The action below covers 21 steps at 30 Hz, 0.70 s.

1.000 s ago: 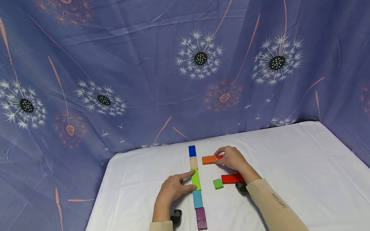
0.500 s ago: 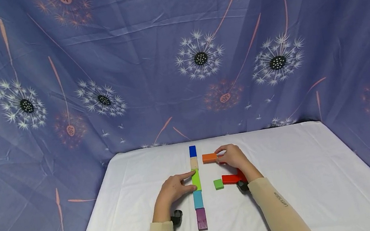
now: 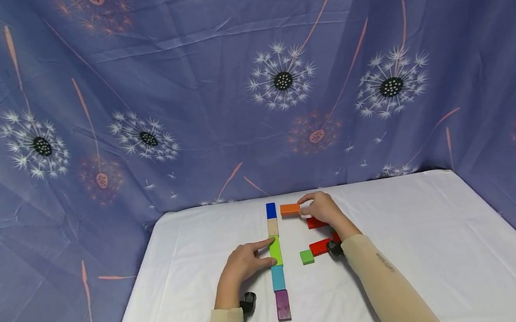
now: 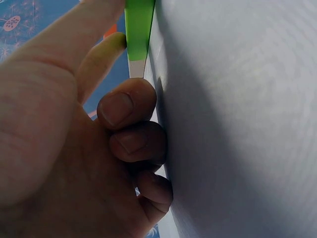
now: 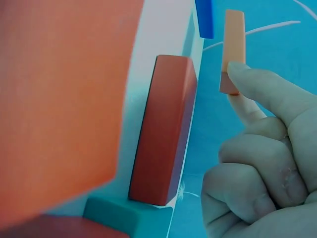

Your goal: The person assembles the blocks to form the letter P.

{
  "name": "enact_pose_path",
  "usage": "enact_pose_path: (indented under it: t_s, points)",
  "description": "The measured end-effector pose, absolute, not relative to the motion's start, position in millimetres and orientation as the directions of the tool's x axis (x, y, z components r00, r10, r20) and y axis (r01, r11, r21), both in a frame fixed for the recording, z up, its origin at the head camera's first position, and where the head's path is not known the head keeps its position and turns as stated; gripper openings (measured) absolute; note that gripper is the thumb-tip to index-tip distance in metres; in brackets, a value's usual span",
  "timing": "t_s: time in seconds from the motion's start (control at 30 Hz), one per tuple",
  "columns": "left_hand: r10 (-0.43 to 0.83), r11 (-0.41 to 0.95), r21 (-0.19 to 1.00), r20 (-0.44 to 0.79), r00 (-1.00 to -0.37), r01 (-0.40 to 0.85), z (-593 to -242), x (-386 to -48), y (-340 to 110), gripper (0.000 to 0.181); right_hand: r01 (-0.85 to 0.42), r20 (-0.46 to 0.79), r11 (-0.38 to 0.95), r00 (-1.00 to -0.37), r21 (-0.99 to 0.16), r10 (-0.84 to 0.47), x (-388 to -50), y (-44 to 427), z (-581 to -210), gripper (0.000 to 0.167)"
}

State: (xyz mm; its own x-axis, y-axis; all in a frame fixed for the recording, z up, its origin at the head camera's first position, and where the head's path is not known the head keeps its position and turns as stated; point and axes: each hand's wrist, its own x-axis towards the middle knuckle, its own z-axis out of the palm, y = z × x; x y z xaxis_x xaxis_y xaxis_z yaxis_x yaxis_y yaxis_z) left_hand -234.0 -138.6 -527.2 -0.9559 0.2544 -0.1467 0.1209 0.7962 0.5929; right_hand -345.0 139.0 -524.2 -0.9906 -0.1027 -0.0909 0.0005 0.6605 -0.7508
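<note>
My right hand (image 3: pixel 323 208) pinches one end of an orange block (image 3: pixel 289 209) between thumb and index finger. In the right wrist view, the same orange block (image 5: pixel 234 44) stands out from the fingertips, with the other fingers curled. My left hand (image 3: pixel 244 261) holds a lime-green block (image 3: pixel 276 250), index fingertip at its far end and thumb at its near end. This block lies in a row with a blue block (image 3: pixel 271 211), a wood-coloured block (image 3: pixel 273 227), a light-blue block (image 3: pixel 278 278) and a purple block (image 3: pixel 283 306). In the left wrist view, the remaining fingers curl against the white cloth.
Right of the row lie a small green block (image 3: pixel 307 257), a red block (image 3: pixel 321 247) and another red block (image 3: pixel 316 222). More blocks are partly hidden under the right wrist. White cloth (image 3: pixel 401 251) covers the table; a patterned curtain (image 3: pixel 210 107) hangs behind.
My right hand has moved away from me with the orange block, from beside the wood-coloured block to beside the blue one. A red block beneath it now shows more. The left hand stays put.
</note>
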Motion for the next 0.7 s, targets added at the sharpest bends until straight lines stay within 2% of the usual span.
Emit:
enact_pose_path:
  t_s: [0.7]
  points:
    - [0.236, 0.814, 0.572, -0.168, -0.957, 0.101, -528.8, -235.8, -137.7, 0.064, 0.072, -0.163, 0.652, -0.983, -0.755, -0.08, -371.9, 126.5, -527.8, 0.034]
